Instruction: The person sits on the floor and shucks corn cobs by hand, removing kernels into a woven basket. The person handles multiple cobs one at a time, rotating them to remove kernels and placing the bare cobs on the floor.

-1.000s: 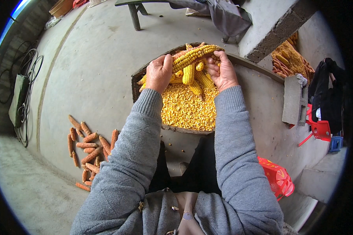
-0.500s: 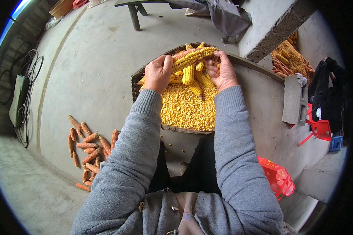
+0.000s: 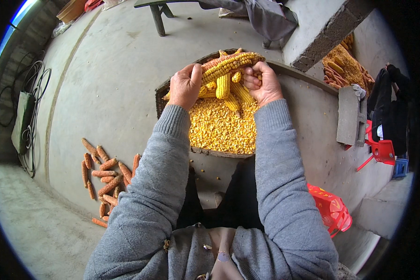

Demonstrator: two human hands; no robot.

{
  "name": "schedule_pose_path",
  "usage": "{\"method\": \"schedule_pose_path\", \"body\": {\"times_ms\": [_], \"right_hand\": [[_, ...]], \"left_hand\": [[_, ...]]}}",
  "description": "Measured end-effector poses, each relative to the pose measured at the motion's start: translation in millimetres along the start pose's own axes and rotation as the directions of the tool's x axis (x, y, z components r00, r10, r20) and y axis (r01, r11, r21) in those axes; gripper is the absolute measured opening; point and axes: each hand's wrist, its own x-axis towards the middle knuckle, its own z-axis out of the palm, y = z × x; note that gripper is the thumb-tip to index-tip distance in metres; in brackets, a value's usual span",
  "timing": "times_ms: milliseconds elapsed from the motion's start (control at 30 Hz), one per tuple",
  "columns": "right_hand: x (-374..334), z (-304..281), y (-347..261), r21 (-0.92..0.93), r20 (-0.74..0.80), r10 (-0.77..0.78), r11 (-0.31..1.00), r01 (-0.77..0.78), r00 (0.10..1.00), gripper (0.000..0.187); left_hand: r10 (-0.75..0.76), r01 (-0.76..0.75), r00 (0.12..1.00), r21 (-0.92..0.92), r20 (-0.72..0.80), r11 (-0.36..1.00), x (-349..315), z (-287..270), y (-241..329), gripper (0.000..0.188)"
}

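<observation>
A partly shelled ear of corn (image 3: 233,64) is held level over a woven basket (image 3: 160,103). Yellow kernels cover the ear's near side, while its far side shows bare reddish cob. My left hand (image 3: 185,87) is closed around the left end. At the right end, my right hand (image 3: 266,84) has its fingers curled and pressed against the ear's underside; its palm is hidden. Beneath, several whole yellow ears (image 3: 223,87) lie on a bed of loose kernels (image 3: 221,128) in the basket.
Bare reddish cobs (image 3: 109,179) are heaped on the floor at left. A bench (image 3: 157,21) stands ahead. To the right are a concrete block (image 3: 350,116), a red plastic chair (image 3: 381,150), a red bag (image 3: 331,210) and another corn pile (image 3: 347,67). Black cables (image 3: 32,116) hang at far left.
The ear has shifted slightly to the right. My right hand's fingers have curled in, and its thumb has come down from the ear's tip to the underside. My left hand keeps its grip.
</observation>
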Motion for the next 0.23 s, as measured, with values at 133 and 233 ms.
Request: {"method": "schedule_pose_path", "body": {"times_ms": [133, 233], "right_hand": [[-6, 12, -1, 0.011, -0.002, 0.004, 1.000, -0.004, 1.000, 0.007], [3, -1, 2, -0.030, -0.018, 0.005, 1.000, -0.005, 1.000, 0.017]], "left_hand": [[-0.050, 0.050, 0.999, 0.008, 0.015, 0.999, 2, -3, -4, 0.042], [0.019, -0.018, 1.000, 0.069, -0.014, 0.997, -2, -2, 3, 0.043]]}}
